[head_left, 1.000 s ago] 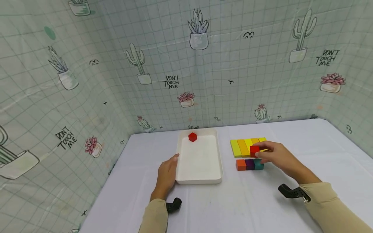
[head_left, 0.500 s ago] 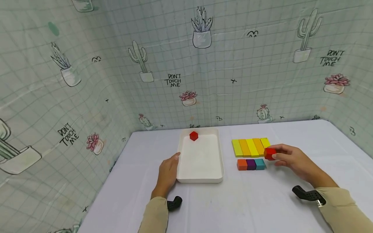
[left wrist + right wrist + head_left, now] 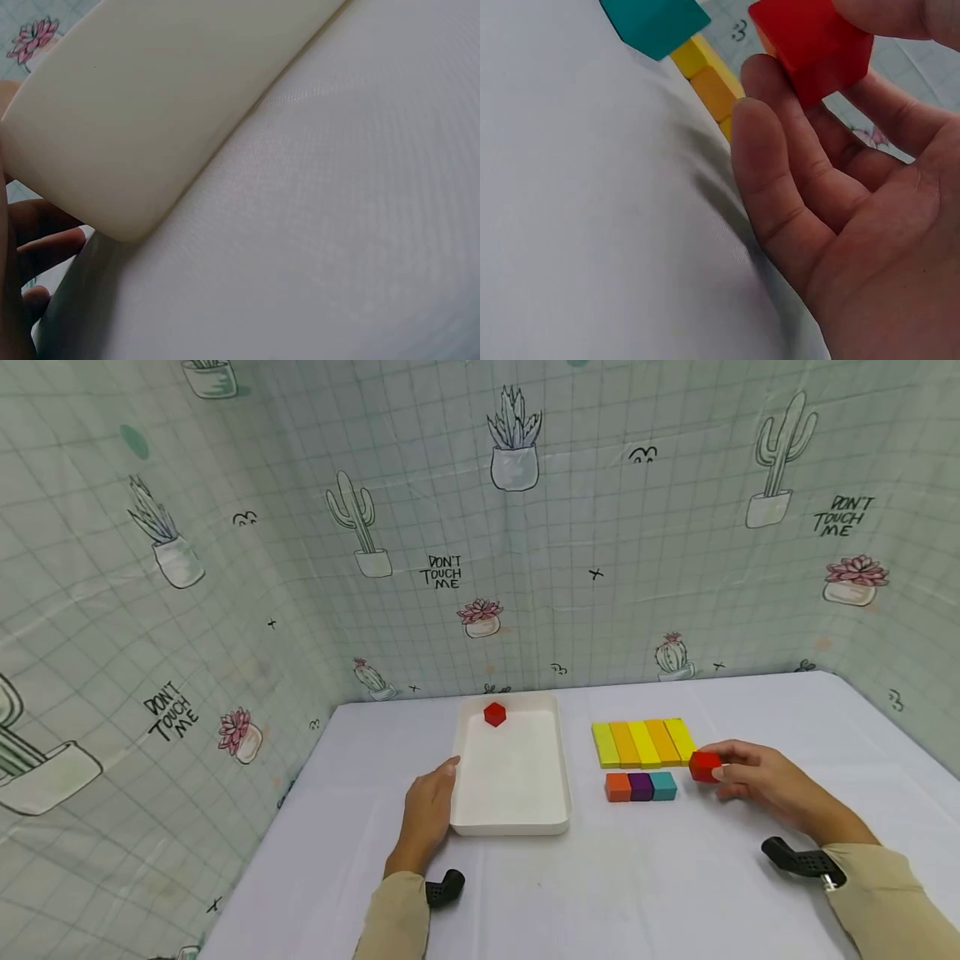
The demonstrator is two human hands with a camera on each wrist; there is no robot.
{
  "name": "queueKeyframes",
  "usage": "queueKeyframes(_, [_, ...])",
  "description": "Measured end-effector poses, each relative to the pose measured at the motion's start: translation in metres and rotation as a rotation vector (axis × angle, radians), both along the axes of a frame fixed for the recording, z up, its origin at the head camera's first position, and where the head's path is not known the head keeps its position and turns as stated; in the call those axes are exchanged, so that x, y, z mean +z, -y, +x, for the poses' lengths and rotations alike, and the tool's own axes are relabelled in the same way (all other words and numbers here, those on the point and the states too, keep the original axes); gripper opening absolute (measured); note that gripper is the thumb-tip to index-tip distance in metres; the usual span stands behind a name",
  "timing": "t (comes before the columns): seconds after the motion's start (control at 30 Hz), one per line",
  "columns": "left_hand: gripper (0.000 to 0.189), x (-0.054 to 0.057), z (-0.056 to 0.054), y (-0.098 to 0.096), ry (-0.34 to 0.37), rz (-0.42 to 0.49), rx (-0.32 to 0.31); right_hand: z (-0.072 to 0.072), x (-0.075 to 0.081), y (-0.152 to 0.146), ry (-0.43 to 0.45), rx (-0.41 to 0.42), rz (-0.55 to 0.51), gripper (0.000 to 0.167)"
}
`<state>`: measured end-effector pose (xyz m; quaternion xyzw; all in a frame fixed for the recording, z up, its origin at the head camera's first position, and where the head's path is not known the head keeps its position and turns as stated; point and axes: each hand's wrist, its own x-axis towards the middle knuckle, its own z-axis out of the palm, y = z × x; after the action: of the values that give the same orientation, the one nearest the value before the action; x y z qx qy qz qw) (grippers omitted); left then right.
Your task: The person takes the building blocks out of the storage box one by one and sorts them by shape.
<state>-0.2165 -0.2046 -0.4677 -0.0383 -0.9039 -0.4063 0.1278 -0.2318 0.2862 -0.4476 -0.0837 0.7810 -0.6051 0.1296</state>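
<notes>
My right hand [image 3: 772,785] pinches a red block [image 3: 703,767] between thumb and fingers, just right of the near end of a row of yellow and orange-yellow strips [image 3: 643,743]. In the right wrist view the red block [image 3: 814,49] sits at the fingertips, with the lower fingers loosely bent beneath it. My left hand [image 3: 427,802] rests along the left side of a white tray [image 3: 510,828], its fingertips right at the rim. The left wrist view shows the tray's outer wall [image 3: 165,97] with fingers [image 3: 49,251] beside its corner.
Another red block [image 3: 495,714], hexagonal in outline, lies at the tray's far left. Orange [image 3: 618,787], purple [image 3: 641,787] and teal [image 3: 663,787] blocks stand side by side in front of the strips. Behind the white-covered table [image 3: 585,893] hangs a cactus-print cloth [image 3: 585,527].
My right hand has carried the red block rightwards, from over the strips and teal block to beside the row's right end, and slightly lower. The left hand stays at the tray.
</notes>
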Motion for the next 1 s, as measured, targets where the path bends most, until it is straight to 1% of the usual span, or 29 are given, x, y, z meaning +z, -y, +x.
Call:
queueKeyframes(0.1, [0.051,0.0,-0.001,0.0,-0.002,-0.004,-0.001,-0.001,-0.001,-0.004,0.002,0.016,-0.001,0.047])
queueKeyframes(0.23, [0.051,-0.001,-0.003,0.0,0.003,-0.002,-0.006,-0.001,-0.003,-0.007,0.021,0.012,0.019,0.049])
queueKeyframes(0.3, [0.052,-0.001,-0.004,0.0,-0.003,-0.005,-0.01,-0.002,-0.004,-0.008,0.023,0.008,0.043,0.05])
queueKeyframes(0.47, [0.053,0.0,-0.005,-0.001,-0.013,-0.01,-0.008,-0.005,-0.004,-0.007,0.009,0.034,0.121,0.053])
queueKeyframes(0.7, [0.052,0.002,-0.005,0.0,-0.019,-0.018,-0.016,-0.005,-0.002,0.003,-0.017,0.073,0.22,0.051])
queueKeyframes(0.83, [0.052,0.0,-0.005,0.001,0.007,-0.003,-0.003,-0.004,-0.002,0.01,-0.03,0.077,0.262,0.051])
queueKeyframes(1.0, [0.052,-0.001,-0.003,0.002,0.006,-0.011,-0.003,-0.004,-0.003,0.013,-0.042,0.084,0.302,0.053])
